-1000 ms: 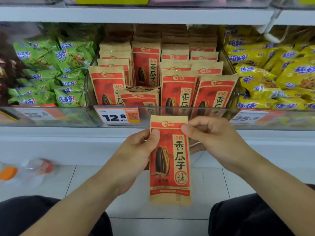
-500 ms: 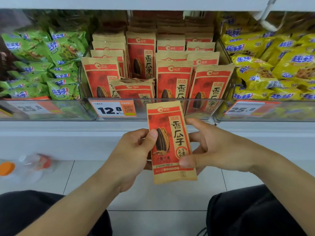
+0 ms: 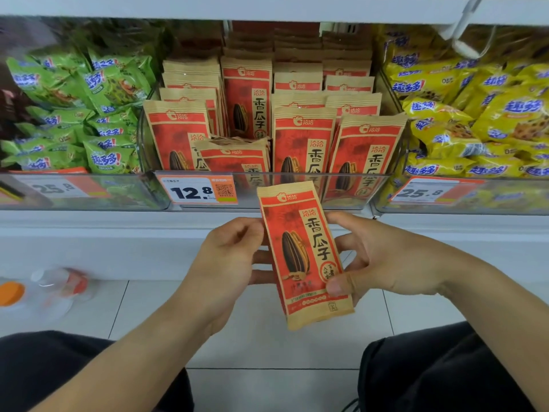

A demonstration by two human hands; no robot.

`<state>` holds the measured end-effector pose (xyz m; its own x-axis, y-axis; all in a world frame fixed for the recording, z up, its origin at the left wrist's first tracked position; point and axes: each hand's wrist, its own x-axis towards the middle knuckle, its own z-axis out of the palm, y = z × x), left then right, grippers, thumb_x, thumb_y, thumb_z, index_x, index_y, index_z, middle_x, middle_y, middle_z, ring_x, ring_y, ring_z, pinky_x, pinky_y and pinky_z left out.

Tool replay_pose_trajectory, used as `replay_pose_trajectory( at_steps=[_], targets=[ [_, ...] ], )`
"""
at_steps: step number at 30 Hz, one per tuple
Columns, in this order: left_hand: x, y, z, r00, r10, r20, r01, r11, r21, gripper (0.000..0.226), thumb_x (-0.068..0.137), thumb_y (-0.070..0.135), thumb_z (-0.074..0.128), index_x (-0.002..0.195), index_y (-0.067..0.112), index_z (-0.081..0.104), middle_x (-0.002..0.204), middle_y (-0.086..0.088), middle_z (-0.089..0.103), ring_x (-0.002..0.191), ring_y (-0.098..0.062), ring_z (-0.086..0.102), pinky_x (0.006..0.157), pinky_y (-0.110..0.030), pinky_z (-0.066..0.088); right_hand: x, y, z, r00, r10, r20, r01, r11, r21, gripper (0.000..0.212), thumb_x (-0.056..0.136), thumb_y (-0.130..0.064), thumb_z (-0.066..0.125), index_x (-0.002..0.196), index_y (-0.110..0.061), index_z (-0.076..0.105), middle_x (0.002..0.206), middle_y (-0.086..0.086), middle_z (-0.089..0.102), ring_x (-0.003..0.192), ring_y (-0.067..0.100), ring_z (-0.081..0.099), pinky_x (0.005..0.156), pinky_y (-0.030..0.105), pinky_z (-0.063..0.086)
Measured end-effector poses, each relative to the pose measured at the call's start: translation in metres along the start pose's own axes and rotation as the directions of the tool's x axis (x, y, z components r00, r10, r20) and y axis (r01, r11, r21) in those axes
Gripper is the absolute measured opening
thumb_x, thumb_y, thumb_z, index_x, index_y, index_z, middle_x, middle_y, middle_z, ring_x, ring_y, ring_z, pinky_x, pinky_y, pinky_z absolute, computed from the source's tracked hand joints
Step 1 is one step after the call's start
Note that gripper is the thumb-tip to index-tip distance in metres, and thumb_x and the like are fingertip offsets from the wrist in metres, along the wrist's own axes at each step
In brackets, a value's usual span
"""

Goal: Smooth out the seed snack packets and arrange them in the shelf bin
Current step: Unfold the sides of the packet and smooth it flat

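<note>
Here both hands hold one seed packet point(image 3: 303, 254) below the shelf bin point(image 3: 297, 188). The left hand point(image 3: 228, 263) pinches its left edge near the top, fingers curled behind; the right hand point(image 3: 377, 263) grips its right side, thumb pressed on the lower front. The packet tilts toward 11 o'clock. At 12 o'clock, more seed packets point(image 3: 303, 138) stand upright in the bin.

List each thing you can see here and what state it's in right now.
Held packet: upright, slightly tilted, gripped by both hands in front of the shelf.
Left hand: holding the packet's left edge.
Right hand: thumb on the packet's front.
Bin: holds standing packets.
Low packet: sunk below its neighbours.
</note>
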<state>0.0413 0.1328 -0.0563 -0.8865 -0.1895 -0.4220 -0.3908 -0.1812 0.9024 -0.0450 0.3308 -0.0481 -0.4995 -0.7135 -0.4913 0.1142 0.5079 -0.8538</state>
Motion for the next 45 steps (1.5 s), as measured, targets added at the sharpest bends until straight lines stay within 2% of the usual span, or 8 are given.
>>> replay_pose_trajectory(
  at_steps=[7,12,17,21,27,33,39,45],
  targets=[
    [0.003,-0.002,-0.006,0.96,0.265,-0.09,-0.229,0.93,0.288,0.02,0.101,0.017,0.05,0.092,0.014,0.068,0.082,0.001,0.075,0.068,-0.012,0.071,0.055,-0.029,0.06,0.006,0.001,0.002,0.966,0.06,-0.251,-0.07,0.997,-0.031,0.078,0.06,-0.04,0.084,0.129,-0.032,0.048,0.107,0.002,0.069,0.082,0.02,0.074,0.081,0.041,0.061],
    [0.001,-0.01,-0.004,0.921,0.389,-0.019,-0.326,0.798,0.506,0.02,0.099,0.022,0.053,0.084,0.029,0.064,0.078,0.016,0.072,0.07,-0.008,0.069,0.065,-0.04,0.061,0.014,-0.003,0.012,0.755,-0.259,-0.602,0.244,0.964,-0.109,0.028,0.081,-0.039,0.07,0.086,-0.015,0.056,0.061,0.003,0.064,0.051,0.015,0.061,0.056,0.03,0.054],
    [-0.006,-0.013,0.003,0.901,0.43,0.064,-0.395,0.748,0.534,0.017,0.099,0.022,0.053,0.088,0.028,0.065,0.079,0.013,0.072,0.074,-0.008,0.07,0.066,-0.039,0.06,0.017,-0.009,0.036,0.804,-0.375,-0.462,0.315,0.927,-0.204,0.032,0.085,-0.05,0.061,0.076,-0.02,0.06,0.064,-0.001,0.064,0.056,0.021,0.065,0.057,0.043,0.056],
    [-0.004,-0.017,0.002,0.898,0.431,0.086,-0.4,0.722,0.565,0.018,0.098,0.018,0.054,0.087,0.025,0.067,0.076,0.012,0.072,0.072,-0.009,0.07,0.064,-0.038,0.06,0.022,-0.002,0.037,0.855,-0.33,-0.401,0.242,0.936,-0.254,0.025,0.098,-0.03,0.058,0.078,-0.015,0.056,0.066,0.003,0.065,0.061,0.022,0.066,0.065,0.047,0.055],
    [0.0,-0.018,0.001,0.932,0.357,0.056,-0.335,0.795,0.506,0.021,0.097,0.015,0.054,0.082,0.022,0.067,0.073,0.006,0.071,0.069,-0.016,0.069,0.062,-0.043,0.059,0.024,-0.005,0.031,0.92,-0.182,-0.348,0.167,0.983,-0.074,0.022,0.101,-0.015,0.053,0.08,-0.007,0.055,0.069,-0.001,0.063,0.059,0.018,0.066,0.061,0.033,0.057],
    [0.001,-0.015,0.002,0.945,0.319,0.077,-0.319,0.838,0.442,0.017,0.096,0.017,0.057,0.083,0.022,0.067,0.075,0.005,0.071,0.069,-0.015,0.069,0.057,-0.032,0.06,0.022,-0.008,0.025,0.927,-0.139,-0.348,0.166,0.985,0.05,0.025,0.1,-0.008,0.054,0.075,-0.008,0.058,0.065,0.003,0.063,0.057,0.022,0.064,0.059,0.036,0.055],
    [-0.002,-0.011,-0.004,0.942,0.224,0.251,-0.334,0.717,0.612,0.008,0.091,0.035,0.063,0.085,0.029,0.062,0.083,0.018,0.068,0.064,-0.01,0.068,0.058,-0.032,0.058,0.021,-0.011,0.021,0.887,-0.114,-0.447,0.179,0.978,0.105,0.023,0.097,-0.004,0.053,0.076,0.0,0.058,0.06,0.007,0.06,0.051,0.026,0.062,0.053,0.038,0.056],
    [-0.008,-0.016,-0.003,0.927,0.071,0.367,-0.352,0.496,0.794,0.019,0.095,0.036,0.059,0.081,0.024,0.063,0.061,0.02,0.063,0.06,0.001,0.062,0.053,-0.016,0.049,0.021,-0.012,0.017,0.831,-0.115,-0.544,0.211,0.971,0.117,0.021,0.096,-0.001,0.049,0.078,0.01,0.053,0.056,0.007,0.055,0.049,0.028,0.058,0.049,0.04,0.055]
  ],
)
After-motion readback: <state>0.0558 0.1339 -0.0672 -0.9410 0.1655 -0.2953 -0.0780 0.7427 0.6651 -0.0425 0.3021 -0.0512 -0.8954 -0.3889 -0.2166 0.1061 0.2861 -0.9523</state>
